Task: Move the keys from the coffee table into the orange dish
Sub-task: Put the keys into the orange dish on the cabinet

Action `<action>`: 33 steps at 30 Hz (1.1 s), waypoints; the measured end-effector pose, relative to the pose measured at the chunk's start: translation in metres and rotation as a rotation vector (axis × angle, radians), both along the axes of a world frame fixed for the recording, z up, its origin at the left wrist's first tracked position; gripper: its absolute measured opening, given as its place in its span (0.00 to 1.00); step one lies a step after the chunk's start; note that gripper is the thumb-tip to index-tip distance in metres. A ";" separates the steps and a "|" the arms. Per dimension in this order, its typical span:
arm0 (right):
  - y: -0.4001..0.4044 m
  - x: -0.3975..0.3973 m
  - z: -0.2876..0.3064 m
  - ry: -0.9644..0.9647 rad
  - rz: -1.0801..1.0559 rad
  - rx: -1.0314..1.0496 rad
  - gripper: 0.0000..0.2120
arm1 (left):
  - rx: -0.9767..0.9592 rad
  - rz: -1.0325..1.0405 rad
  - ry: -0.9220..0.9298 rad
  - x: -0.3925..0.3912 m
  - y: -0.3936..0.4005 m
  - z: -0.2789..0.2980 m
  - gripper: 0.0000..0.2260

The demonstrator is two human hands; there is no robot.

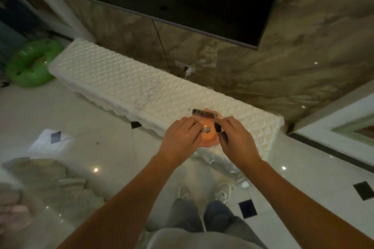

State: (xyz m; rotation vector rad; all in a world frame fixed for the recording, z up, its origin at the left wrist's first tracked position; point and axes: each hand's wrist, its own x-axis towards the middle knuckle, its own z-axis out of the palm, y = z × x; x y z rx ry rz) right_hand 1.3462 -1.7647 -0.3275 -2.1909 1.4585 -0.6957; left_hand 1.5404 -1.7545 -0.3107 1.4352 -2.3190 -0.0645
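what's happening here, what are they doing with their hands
A person stands at a low white-covered cabinet, both hands over an orange dish on it. The left hand and right hand hold a set of keys between them, the metal ring just above the dish's middle and a dark fob by the right fingers. Whether the keys touch the dish is unclear.

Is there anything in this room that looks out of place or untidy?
Two things stand out. A white cable lies in a loose tangle on the white quilted cover of the low cabinet, left of the orange dish. A green inflatable ring lies on the floor at the cabinet's far left end.
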 end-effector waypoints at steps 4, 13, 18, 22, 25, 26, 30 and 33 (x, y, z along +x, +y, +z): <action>-0.021 0.007 -0.020 -0.001 -0.045 0.033 0.19 | 0.105 0.019 0.053 0.002 -0.023 -0.022 0.04; -0.056 0.023 -0.099 -0.041 -0.171 0.141 0.18 | 0.192 0.013 0.102 0.013 -0.071 -0.108 0.04; -0.067 0.029 -0.179 -0.060 -0.244 0.211 0.18 | 0.270 0.035 0.136 0.017 -0.085 -0.197 0.06; -0.071 0.035 -0.240 -0.064 -0.273 0.263 0.16 | 0.314 0.049 0.162 0.017 -0.089 -0.257 0.06; -0.072 0.041 -0.275 -0.056 -0.274 0.288 0.16 | 0.328 0.073 0.183 0.019 -0.088 -0.289 0.04; -0.072 0.042 -0.284 -0.059 -0.275 0.295 0.16 | 0.332 0.072 0.189 0.020 -0.088 -0.298 0.04; -0.074 0.046 -0.314 -0.086 -0.318 0.321 0.17 | 0.364 0.070 0.177 0.023 -0.090 -0.329 0.05; -0.077 0.046 -0.330 -0.081 -0.349 0.341 0.17 | 0.409 0.049 0.147 0.020 -0.095 -0.349 0.05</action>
